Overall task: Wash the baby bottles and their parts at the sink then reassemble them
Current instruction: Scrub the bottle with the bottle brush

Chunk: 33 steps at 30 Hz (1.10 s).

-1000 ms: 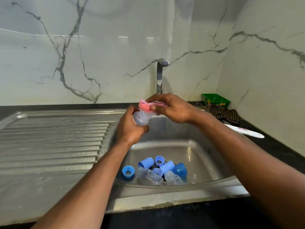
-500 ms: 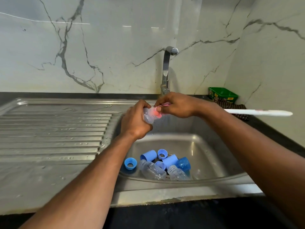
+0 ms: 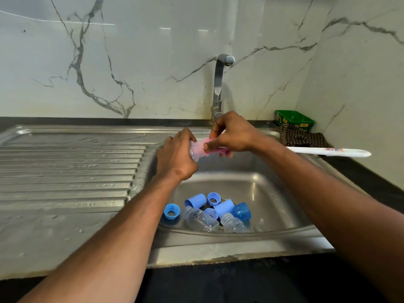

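Observation:
Over the steel sink (image 3: 251, 235), my left hand (image 3: 177, 156) grips a clear baby bottle (image 3: 194, 150) lying on its side. My right hand (image 3: 231, 134) pinches a pink sponge (image 3: 215, 147) whose end sits inside the bottle's mouth. On the sink floor lie two more clear bottles (image 3: 201, 219) (image 3: 234, 224), several blue caps (image 3: 195, 200) and blue screw rings (image 3: 172, 211). The sponge's far end is hidden by my fingers.
A chrome tap (image 3: 218, 84) rises behind my hands; no water shows. A ribbed draining board (image 3: 65, 167) lies to the left. At right are a white brush handle (image 3: 328, 152), a dark checked cloth (image 3: 299, 137) and a green box (image 3: 294, 120) in the corner.
The pink sponge has gone from lying on top of the bottle to being pushed into its mouth. Both hands stay together above the sink.

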{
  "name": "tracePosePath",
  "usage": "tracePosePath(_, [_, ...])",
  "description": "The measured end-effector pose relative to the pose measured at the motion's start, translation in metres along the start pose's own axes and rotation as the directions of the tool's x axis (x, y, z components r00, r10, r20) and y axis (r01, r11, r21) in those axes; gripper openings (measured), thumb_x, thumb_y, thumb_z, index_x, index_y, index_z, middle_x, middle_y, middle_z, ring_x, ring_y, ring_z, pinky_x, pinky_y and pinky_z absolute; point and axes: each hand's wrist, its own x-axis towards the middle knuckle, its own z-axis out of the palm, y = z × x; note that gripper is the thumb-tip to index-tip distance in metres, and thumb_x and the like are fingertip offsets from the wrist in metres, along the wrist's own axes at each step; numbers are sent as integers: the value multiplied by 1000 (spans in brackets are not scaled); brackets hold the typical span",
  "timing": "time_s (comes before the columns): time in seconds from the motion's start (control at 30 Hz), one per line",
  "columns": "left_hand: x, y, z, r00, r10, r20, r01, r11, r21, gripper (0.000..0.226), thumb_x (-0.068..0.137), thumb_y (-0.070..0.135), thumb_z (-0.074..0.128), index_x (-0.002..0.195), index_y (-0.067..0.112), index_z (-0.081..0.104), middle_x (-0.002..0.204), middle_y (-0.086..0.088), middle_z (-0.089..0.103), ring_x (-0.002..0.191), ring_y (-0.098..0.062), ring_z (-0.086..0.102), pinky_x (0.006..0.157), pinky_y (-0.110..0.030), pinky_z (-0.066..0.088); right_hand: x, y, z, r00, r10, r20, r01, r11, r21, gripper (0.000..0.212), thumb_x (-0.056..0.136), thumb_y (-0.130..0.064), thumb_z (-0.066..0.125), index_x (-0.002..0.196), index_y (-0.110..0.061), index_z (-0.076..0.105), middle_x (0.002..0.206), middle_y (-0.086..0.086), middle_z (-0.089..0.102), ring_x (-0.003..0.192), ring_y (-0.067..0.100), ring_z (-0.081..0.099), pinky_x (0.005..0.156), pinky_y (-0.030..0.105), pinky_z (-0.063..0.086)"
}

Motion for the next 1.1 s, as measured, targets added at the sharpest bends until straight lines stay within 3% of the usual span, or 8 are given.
tracePosePath(0.1, [3,-7,1,995,-102,10,101,994,42,55,69,14,78,114,22,49,112,-1,62,104,-27,56,82,-42,50,-10,7,0,984,-57,171,64,997,-33,45,71,6,79,111,-13,73,95,-3,73,74,3,65,69,17,54])
tracePosePath(0.2, [4,-8,0,995,-93,33,90,993,80,53,71,16,76,117,24,51,116,-3,62,109,-29,57,88,-44,51,-17,19,1,984,-92,153,96,995,-20,53,77,12,73,125,-11,67,110,-3,71,79,-2,66,73,23,57])
tracePosePath(0.37, [0,-1,-1,989,-9,148,-15,987,162,52,72,17,74,120,23,53,117,-5,65,108,-31,60,83,-37,48,-33,43,5,998,-15,61,19,998,-65,24,89,-5,71,108,-12,56,108,5,71,71,27,73,41,24,49])
tracePosePath(0.5, [-2,3,0,977,57,207,-96,978,185,56,71,16,75,121,25,53,116,-3,65,106,-29,59,82,-36,42,-33,50,1,992,-123,17,124,976,-180,20,82,-10,80,100,-4,74,82,-1,69,53,-11,55,52,5,37])
tracePosePath(0.63, [-8,4,4,961,104,257,-164,960,225,55,66,16,77,115,27,54,113,0,65,104,-26,59,88,-39,46,-35,54,10,986,-132,98,144,980,-138,14,84,-6,78,97,-2,76,62,-15,61,44,-6,52,48,9,38])
tracePosePath(0.83, [-8,14,4,963,145,226,-175,977,119,57,63,13,79,113,26,54,106,3,65,88,-19,53,73,-32,43,-36,48,19,993,-114,2,114,993,22,16,77,-11,84,80,-9,68,61,-1,63,43,6,52,47,21,42])
tracePosePath(1.0, [-2,3,-1,987,69,146,-85,991,106,57,65,12,80,114,25,54,102,1,64,84,-20,53,68,-31,39,-36,48,16,944,-43,-326,-123,873,-473,59,64,-75,74,72,-23,47,77,-1,57,74,21,51,63,32,35])
tracePosePath(1.1, [1,-13,-3,997,-48,66,37,985,169,53,69,17,79,115,26,55,106,-1,65,95,-25,58,83,-38,47,-35,62,8,957,-67,-280,-49,920,-388,38,76,-53,78,77,-22,56,75,-4,58,78,21,57,63,32,39])
